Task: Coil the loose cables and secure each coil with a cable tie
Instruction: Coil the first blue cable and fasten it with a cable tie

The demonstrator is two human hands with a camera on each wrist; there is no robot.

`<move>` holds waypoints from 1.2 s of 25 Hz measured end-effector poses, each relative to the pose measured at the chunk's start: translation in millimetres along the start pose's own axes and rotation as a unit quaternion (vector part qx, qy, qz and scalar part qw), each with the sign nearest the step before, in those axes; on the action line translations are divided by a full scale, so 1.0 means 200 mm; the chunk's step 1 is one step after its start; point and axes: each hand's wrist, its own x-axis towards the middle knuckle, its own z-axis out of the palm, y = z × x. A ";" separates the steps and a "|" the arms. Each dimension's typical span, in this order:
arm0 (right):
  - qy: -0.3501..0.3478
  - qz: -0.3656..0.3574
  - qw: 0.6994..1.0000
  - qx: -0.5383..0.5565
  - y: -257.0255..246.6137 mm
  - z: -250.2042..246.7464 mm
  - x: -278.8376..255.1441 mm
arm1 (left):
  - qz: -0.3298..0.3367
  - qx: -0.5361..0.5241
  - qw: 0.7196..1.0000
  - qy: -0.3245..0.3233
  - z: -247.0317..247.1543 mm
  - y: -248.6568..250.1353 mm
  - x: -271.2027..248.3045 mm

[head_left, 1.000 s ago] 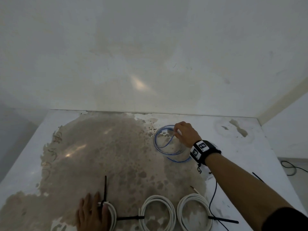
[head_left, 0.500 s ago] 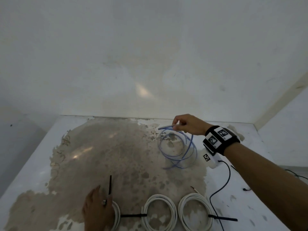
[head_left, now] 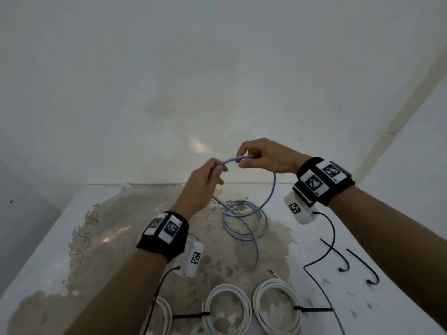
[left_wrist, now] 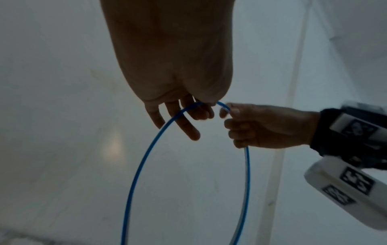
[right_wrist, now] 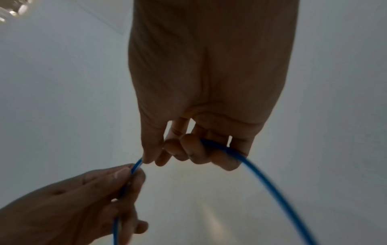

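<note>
A thin blue cable (head_left: 272,189) arcs in the air above the table, its lower loops (head_left: 244,222) lying on the stained top. My left hand (head_left: 208,180) pinches it at the top left of the arc. My right hand (head_left: 262,157) holds it just to the right, fingers curled round the strand (right_wrist: 217,147). In the left wrist view the blue cable (left_wrist: 146,159) hangs as a loop below both hands. Three white cable coils (head_left: 228,308) (head_left: 278,308) (head_left: 165,315) lie along the near edge, with black cable ties (head_left: 191,315) (head_left: 312,309) on them.
The table (head_left: 48,257) has a white top with a large brown worn patch. Two loose black ties (head_left: 336,256) (head_left: 362,264) lie at the right. Black and red sensor wires (head_left: 319,281) trail from the wristbands. A white wall (head_left: 217,81) stands behind.
My left hand left the white coil at the near edge and rose to take the blue cable. My right hand lifted the cable higher, drawing a loop up off the table.
</note>
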 end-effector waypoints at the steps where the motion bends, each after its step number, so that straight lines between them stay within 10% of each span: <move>1: 0.013 0.010 1.000 -0.016 0.00 -0.05 -0.03 | 0.000 0.005 1.000 0.012 -0.04 0.00 0.03; 10: 0.083 0.097 0.990 0.056 0.11 -0.26 -0.30 | -0.049 -0.002 0.997 0.058 -0.30 -0.11 0.08; 16: 0.067 0.066 0.974 0.204 -0.11 -0.15 -0.26 | -0.024 0.016 0.999 -0.026 -0.23 0.07 0.10; 20: 0.082 0.051 0.971 0.219 -0.25 -0.06 -0.16 | 0.045 0.104 0.981 0.159 -0.23 0.28 0.14; 25: 0.059 0.023 0.962 0.265 -0.36 0.03 -0.13 | -0.216 -0.144 0.965 -0.037 -0.32 0.41 0.15; 30: 0.178 -0.017 0.982 0.066 -0.32 0.09 -0.11 | -0.260 -0.240 0.934 -0.046 -0.40 0.40 0.16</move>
